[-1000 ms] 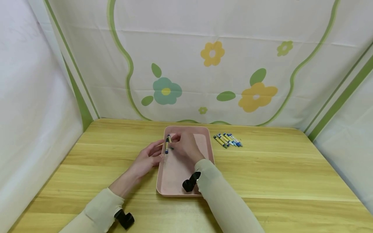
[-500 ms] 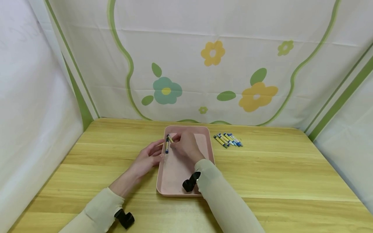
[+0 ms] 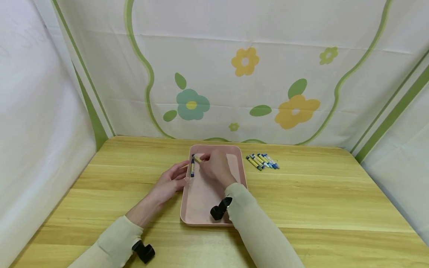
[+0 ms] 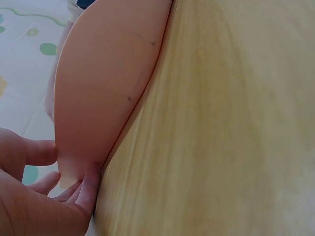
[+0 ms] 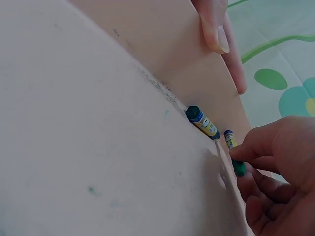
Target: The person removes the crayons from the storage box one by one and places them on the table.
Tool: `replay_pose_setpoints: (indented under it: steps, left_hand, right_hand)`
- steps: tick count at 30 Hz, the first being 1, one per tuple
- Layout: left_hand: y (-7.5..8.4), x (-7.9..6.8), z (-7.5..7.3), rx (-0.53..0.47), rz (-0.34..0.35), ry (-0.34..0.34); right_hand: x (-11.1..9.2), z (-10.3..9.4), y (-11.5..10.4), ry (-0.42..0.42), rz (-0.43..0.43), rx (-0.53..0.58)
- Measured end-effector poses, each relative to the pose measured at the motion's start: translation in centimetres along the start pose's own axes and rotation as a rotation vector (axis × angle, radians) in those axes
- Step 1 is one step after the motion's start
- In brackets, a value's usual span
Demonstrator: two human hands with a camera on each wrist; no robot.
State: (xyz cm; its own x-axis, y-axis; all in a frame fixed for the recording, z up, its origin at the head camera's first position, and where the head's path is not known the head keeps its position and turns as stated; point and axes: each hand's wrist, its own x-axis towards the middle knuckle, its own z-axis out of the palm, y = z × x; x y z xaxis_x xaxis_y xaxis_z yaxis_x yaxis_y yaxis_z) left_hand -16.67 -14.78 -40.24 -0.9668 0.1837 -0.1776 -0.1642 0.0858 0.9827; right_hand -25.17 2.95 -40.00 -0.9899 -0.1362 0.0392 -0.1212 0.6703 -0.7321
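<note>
A pink tray (image 3: 204, 212) lies on the table. My left hand (image 3: 169, 184) grips its left wall, the thumb over the rim and other fingers against the outer wall (image 4: 113, 64). Over the tray's far left part, my right hand (image 3: 216, 167) pinches a yellow-wrapped crayon (image 3: 196, 158) between thumb and fingers; its green tip shows in the right wrist view. That crayon slants near the far left corner, its blue-banded end towards the wall. A second crayon (image 5: 203, 123), dark-tipped with a yellow and blue wrapper, lies along the left wall, just nearer than the first.
Right of the tray, several crayons (image 3: 261, 162) lie side by side on the wooden table (image 3: 318, 193). A white cloth with printed flowers (image 3: 244, 61) stands behind the table, with more cloth at both sides.
The crayon in my right hand has turned from lying nearly alongside the other crayon to a slant across the far left corner. My left hand and the tray stay in place.
</note>
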Motion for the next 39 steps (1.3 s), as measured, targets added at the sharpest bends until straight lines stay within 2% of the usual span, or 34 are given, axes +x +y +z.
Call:
replay_pose_setpoints:
  steps: [13,30,33,37,39]
  left_hand:
    - [0.0,0.1,0.0,-0.006,-0.003,0.008]
    - [0.0,0.1,-0.1,-0.006,0.001,0.003]
    - [0.0,0.1,-0.1,-0.003,-0.004,0.004]
    - [0.0,0.2,-0.1,-0.005,-0.008,0.010]
    - [0.0,0.1,-0.1,-0.006,-0.008,0.009]
  right_hand:
    - [-0.1,-0.5,-0.3,0.044,0.010,0.064]
    - [-0.5,-2.5,-1.2,0.001,0.046,0.240]
    - [-0.6,-3.3,-1.6,0.014,0.043,0.216]
    - [-0.4,-4.7,-2.2,0.061,0.080,0.082]
    - [-0.3,-5.4,-2.3,0.073,0.075,0.067]
